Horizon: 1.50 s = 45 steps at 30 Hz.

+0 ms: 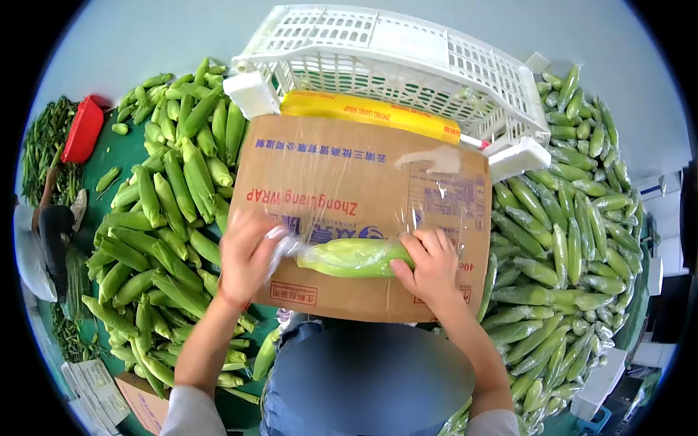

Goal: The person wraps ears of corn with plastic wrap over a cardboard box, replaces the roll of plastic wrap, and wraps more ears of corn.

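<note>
An ear of corn (pixel 347 258) in a green husk lies sideways over the cardboard box (pixel 320 156), partly covered in clear plastic wrap. My left hand (pixel 251 254) is closed on a gathered bunch of plastic wrap (pixel 285 251) at the ear's left end. Around the ear's right end my right hand (pixel 431 265) is closed, its fingers on the film. A sheet of the clear film stretches over the box top, up toward the yellow wrap roll (pixel 371 112) at the box's far edge.
Behind the roll stands a white plastic crate (pixel 407 43). Unwrapped corn (pixel 163 196) is heaped at left, wrapped corn (pixel 560 240) at right. A red scoop-like container (pixel 84 129) and another person (pixel 54 225) are at far left. A second carton (pixel 142 403) sits at lower left.
</note>
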Each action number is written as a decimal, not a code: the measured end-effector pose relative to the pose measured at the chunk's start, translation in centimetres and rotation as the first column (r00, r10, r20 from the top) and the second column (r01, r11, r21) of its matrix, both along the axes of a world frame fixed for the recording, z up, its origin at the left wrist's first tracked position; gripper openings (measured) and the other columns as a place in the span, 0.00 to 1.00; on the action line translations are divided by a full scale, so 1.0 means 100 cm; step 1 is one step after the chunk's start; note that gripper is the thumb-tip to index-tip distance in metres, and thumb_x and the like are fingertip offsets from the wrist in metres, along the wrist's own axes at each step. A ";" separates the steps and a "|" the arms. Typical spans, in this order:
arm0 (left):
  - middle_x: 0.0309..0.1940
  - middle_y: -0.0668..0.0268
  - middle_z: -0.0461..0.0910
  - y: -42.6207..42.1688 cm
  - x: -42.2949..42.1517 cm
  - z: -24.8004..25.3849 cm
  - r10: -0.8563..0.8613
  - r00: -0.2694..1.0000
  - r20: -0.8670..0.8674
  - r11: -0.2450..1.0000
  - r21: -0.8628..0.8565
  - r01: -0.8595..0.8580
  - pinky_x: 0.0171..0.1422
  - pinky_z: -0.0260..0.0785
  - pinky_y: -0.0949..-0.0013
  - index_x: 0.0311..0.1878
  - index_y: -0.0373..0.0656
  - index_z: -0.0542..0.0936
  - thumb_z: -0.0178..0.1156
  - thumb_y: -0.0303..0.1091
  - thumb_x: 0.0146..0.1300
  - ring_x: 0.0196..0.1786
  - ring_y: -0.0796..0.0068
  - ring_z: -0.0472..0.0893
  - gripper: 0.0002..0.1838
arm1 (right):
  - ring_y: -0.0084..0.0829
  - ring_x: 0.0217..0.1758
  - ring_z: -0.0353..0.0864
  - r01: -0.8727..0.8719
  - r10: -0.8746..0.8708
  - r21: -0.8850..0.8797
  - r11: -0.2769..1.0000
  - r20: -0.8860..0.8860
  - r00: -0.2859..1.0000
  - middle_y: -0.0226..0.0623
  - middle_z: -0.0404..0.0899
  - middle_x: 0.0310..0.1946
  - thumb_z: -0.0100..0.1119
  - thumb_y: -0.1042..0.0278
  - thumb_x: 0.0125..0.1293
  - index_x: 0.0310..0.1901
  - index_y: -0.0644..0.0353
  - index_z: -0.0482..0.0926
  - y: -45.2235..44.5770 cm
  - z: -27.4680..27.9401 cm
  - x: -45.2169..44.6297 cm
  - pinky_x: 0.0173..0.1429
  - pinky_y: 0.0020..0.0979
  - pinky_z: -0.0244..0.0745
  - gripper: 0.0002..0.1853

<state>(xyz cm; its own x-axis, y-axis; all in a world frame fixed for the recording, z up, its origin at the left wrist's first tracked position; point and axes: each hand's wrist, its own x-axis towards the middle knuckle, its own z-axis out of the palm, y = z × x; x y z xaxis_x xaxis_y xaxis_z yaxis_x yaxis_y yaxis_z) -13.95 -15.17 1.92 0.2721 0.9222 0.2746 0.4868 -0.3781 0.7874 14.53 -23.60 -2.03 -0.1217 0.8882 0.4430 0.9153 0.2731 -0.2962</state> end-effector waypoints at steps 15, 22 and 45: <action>0.70 0.39 0.57 -0.044 0.043 0.002 -0.341 0.683 -0.646 0.906 -0.030 0.423 0.76 0.46 0.45 0.70 0.33 0.61 0.58 0.62 0.57 0.74 0.42 0.56 0.48 | 0.40 0.32 0.85 0.130 -0.114 -0.480 0.867 0.062 0.991 0.40 0.82 0.42 0.50 0.46 0.70 0.42 0.57 0.77 -0.020 0.044 -0.037 0.30 0.40 0.79 0.20; 0.53 0.46 0.75 0.100 0.103 -0.012 -0.014 0.804 -0.594 0.914 0.319 0.251 0.58 0.68 0.51 0.54 0.44 0.76 0.52 0.46 0.68 0.57 0.48 0.75 0.19 | 0.39 0.60 0.71 -0.179 0.189 -0.070 0.981 0.186 0.964 0.39 0.71 0.58 0.70 0.51 0.50 0.57 0.56 0.73 0.040 0.032 -0.031 0.64 0.47 0.66 0.33; 0.74 0.41 0.49 0.111 0.106 -0.023 -0.528 0.437 -0.728 0.807 -0.269 0.526 0.78 0.51 0.62 0.71 0.25 0.55 0.69 0.48 0.49 0.76 0.48 0.53 0.53 | 0.40 0.33 0.83 -0.250 0.318 -0.492 0.834 0.057 0.946 0.39 0.81 0.31 0.70 0.44 0.46 0.42 0.58 0.76 0.038 0.041 -0.043 0.33 0.39 0.77 0.29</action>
